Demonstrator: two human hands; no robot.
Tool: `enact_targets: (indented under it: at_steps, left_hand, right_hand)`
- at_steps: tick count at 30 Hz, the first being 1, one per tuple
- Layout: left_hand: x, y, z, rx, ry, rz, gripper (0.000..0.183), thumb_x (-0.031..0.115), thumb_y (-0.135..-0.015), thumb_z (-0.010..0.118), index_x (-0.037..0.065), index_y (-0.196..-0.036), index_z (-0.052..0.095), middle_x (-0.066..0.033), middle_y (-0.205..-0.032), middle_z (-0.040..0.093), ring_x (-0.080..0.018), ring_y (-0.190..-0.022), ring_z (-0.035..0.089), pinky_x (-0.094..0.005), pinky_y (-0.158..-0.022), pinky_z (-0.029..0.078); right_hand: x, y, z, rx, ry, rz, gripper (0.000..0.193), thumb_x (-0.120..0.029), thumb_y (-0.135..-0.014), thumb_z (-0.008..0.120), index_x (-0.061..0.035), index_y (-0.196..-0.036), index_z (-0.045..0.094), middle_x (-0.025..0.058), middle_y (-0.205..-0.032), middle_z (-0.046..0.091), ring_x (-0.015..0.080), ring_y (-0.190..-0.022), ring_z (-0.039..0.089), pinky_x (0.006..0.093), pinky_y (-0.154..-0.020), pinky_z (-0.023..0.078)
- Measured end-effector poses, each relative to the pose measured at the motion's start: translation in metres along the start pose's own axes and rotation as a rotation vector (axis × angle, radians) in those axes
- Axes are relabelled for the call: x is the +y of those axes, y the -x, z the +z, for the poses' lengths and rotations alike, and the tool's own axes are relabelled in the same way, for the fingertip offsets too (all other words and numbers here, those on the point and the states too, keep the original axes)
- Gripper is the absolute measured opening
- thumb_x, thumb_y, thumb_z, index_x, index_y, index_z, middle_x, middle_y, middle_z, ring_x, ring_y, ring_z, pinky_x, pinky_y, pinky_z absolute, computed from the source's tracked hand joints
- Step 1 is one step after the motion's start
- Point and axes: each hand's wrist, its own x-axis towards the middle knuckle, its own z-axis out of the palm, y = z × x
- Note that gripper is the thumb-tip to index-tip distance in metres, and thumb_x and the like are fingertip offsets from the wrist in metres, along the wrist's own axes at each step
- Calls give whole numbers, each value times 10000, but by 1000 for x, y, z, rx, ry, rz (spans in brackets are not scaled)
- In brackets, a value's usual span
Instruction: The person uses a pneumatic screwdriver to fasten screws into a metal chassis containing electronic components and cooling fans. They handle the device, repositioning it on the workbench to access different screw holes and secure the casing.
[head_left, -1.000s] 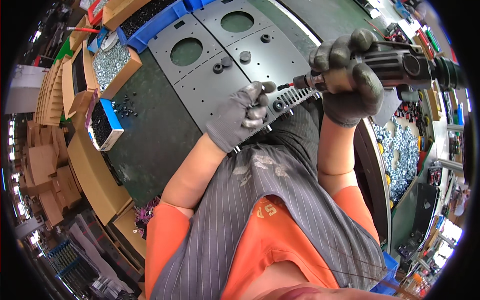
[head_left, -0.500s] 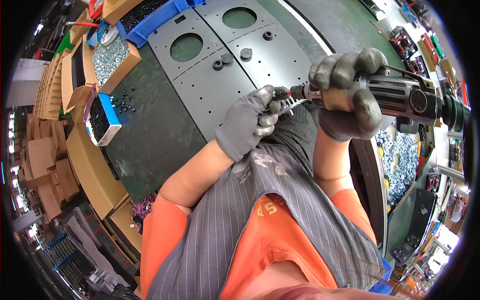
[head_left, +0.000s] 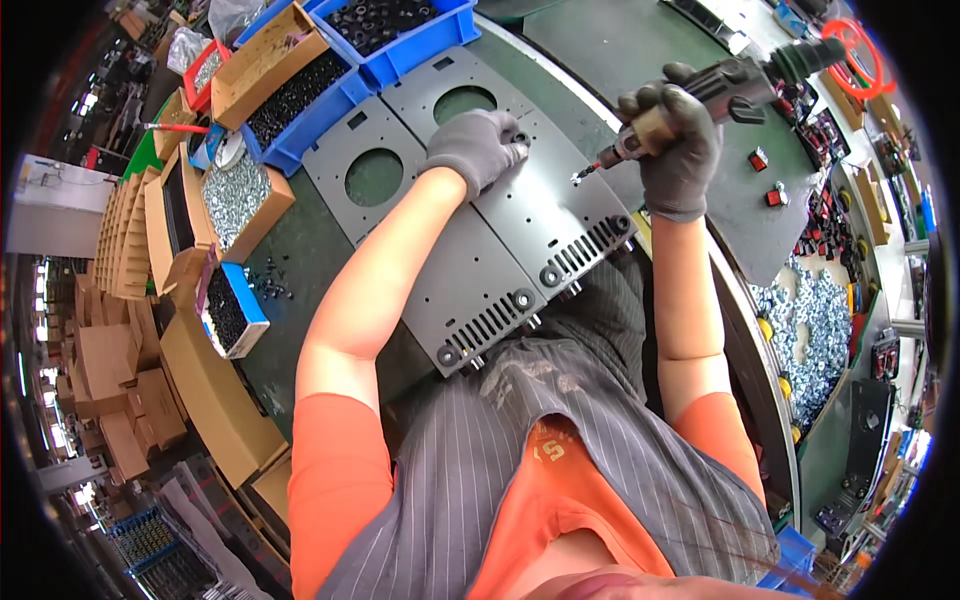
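Panel (head_left: 520,240) lies flat on green bench, near edge at your waist. Your left hand (head_left: 475,148) presses fingers down by its round hole (head_left: 464,103). Your right hand (head_left: 675,140) clamped round screwdriver (head_left: 720,85), bit above panel, not touching.

**Grey panel under the left hand, driver in the right**

The grey metal panel (head_left: 560,215) lies flat on the green bench, long side running away from the person, with 1 round cutout at its far end, small holes across its face, a row of vent slots at its near edge and 2 black feet there. A small black foot (head_left: 520,139) sits beside the cutout. The dark power screwdriver (head_left: 705,88) is tilted, bit above the panel.
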Motion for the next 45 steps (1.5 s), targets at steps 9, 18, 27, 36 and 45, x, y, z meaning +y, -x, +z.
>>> enact_targets:
  at_steps: [9,18,27,36,45]
  left_hand:
    - [-9,-39,28,105,394,39,287,295,-836,661,137,-1073,700,-105,-994,699,-269,-912,658,-367,-824,500]
    - [-4,-33,34,181,241,21,309,339,-828,686,137,-1062,703,-103,-922,676,-264,-864,641,-369,-773,488]
    - [-12,-37,34,99,316,63,331,306,-846,665,129,-1125,657,-97,-957,666,-240,-844,638,-376,-749,495]
    - [-58,14,-11,-36,1857,-144,267,53,-914,474,7,-1171,533,-99,-979,619,-58,-620,454,-143,-425,355]
    - [-64,112,26,-94,2099,-174,286,105,-948,515,17,-1220,516,-29,-986,540,-38,-679,446,-131,-492,384]
  right_hand:
    - [45,-57,16,-75,239,54,369,-66,-781,626,63,-1100,493,145,-795,621,259,-690,654,384,-663,559]
    - [85,-65,39,-234,452,113,314,-72,-761,641,58,-1022,527,117,-718,614,206,-633,637,318,-568,521]
    - [95,-69,37,-271,415,160,275,-117,-758,650,52,-961,573,128,-718,625,206,-614,632,310,-548,495]
    - [92,-74,36,-384,510,196,314,-161,-771,633,59,-984,567,128,-757,638,215,-650,641,314,-614,514]
    - [41,-28,74,-271,110,-6,323,-72,-777,606,2,-1070,492,95,-725,571,214,-565,587,304,-513,480]
